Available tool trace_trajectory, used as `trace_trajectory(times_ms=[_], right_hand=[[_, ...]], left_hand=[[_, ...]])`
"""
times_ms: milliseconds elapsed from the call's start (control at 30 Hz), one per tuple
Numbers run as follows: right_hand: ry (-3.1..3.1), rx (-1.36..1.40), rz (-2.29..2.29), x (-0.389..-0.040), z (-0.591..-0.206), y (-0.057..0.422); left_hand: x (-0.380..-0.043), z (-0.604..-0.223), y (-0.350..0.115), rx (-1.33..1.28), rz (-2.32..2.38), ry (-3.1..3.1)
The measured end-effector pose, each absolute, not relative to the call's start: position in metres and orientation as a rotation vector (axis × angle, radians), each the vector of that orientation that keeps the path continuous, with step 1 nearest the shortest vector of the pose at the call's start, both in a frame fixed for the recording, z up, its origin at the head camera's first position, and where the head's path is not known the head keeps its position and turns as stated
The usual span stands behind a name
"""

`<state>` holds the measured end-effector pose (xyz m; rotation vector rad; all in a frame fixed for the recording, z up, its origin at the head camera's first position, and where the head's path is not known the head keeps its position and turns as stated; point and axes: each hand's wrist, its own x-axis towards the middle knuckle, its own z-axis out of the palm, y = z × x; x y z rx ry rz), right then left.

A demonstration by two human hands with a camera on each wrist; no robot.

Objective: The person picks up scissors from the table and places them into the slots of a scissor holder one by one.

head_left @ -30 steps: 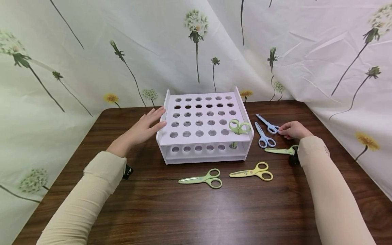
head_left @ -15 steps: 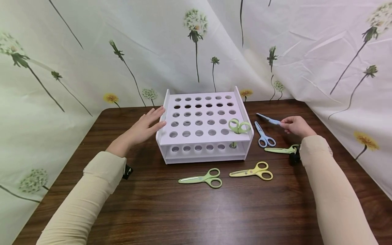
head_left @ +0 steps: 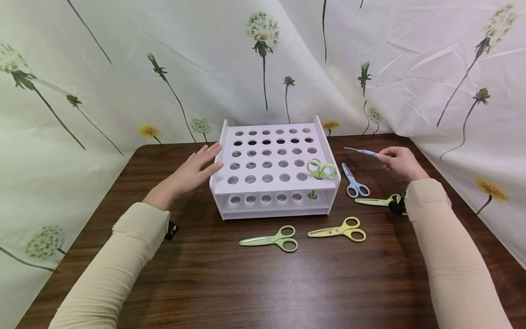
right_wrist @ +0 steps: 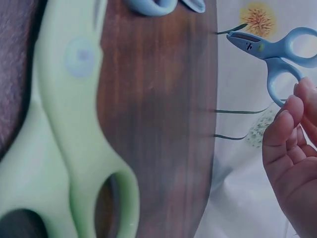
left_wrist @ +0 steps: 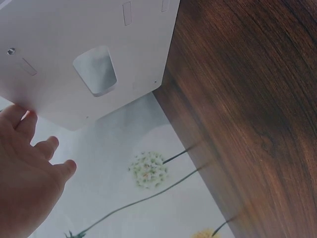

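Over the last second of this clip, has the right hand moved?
Yes. In the head view, the right hand has moved up and slightly right, judged against the unmoved white rack.

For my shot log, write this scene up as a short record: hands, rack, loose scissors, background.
Left hand: fingers at the left side of the white rack
Right hand: pinches blue scissors in the air, by the handle end
White rack: green scissors, handles up, in the front row's rightmost hole
Right of rack: second blue pair; second green pair, partly hidden
In front: third green pair, yellow scissors
Surface: dark wooden table
Background: flower-print cloth
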<state>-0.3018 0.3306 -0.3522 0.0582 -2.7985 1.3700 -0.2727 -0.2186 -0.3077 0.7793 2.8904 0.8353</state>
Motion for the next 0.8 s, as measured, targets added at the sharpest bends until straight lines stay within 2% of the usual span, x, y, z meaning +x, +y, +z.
trace_trajectory(times_ms=[800], right_hand=[[-2.657,0.07,1.284,-0.297,-0.322,0.317]], left_hand=[[-0.271,-0.306,-0.218,0.772,0.839,2.888]])
